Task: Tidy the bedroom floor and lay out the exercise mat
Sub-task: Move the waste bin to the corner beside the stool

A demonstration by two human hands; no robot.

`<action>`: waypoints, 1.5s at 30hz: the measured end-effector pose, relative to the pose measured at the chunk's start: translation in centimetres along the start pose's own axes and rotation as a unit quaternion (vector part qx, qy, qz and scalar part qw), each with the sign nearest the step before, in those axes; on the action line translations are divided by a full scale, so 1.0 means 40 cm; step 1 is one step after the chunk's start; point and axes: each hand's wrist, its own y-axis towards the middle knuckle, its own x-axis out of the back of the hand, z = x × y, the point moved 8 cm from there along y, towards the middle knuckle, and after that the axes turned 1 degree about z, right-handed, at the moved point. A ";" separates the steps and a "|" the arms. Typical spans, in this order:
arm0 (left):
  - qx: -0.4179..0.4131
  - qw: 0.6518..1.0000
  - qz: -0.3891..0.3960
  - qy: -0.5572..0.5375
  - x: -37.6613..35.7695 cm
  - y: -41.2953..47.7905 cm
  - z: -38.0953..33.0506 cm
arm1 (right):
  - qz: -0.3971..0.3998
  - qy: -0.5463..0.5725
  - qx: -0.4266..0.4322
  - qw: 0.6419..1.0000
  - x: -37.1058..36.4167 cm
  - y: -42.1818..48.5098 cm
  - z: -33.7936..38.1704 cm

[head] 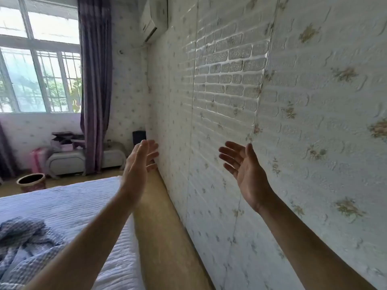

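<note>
Both of my arms reach forward, palms turned towards each other, with nothing between them. My left hand has straight fingers and hovers over the strip of wooden floor between the bed and the wall. My right hand is spread open just in front of the white brick-pattern wall panel; I cannot tell whether it touches the panel. No exercise mat is in view.
A bed with a pale quilted cover and a crumpled blue blanket fills the lower left. Below the window stand a round basket, a pink case, a low grey cabinet with boxes and a purple curtain.
</note>
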 end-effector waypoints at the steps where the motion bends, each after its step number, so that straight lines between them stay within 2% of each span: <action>1: 0.006 1.000 -0.006 0.000 0.001 0.030 0.016 | 0.006 -0.004 -0.002 1.000 -0.010 0.042 -0.010; 7: 0.040 0.998 -0.046 -0.002 0.038 0.202 0.133 | 0.032 0.007 -0.018 0.999 -0.037 0.278 -0.117; 17: 0.046 0.995 -0.093 0.006 0.120 0.484 0.349 | 0.077 0.029 -0.015 0.996 -0.109 0.652 -0.352; 26: 0.038 0.989 -0.146 0.006 0.068 0.917 0.600 | 0.106 0.066 -0.041 0.991 -0.076 1.150 -0.614; 34: 0.032 0.983 -0.181 -0.005 0.059 1.244 0.709 | 0.125 0.106 -0.035 0.986 -0.081 1.499 -0.726; 45: 0.013 0.982 -0.185 0.015 0.220 1.648 0.929 | 0.145 0.121 -0.030 0.982 -0.268 1.926 -0.988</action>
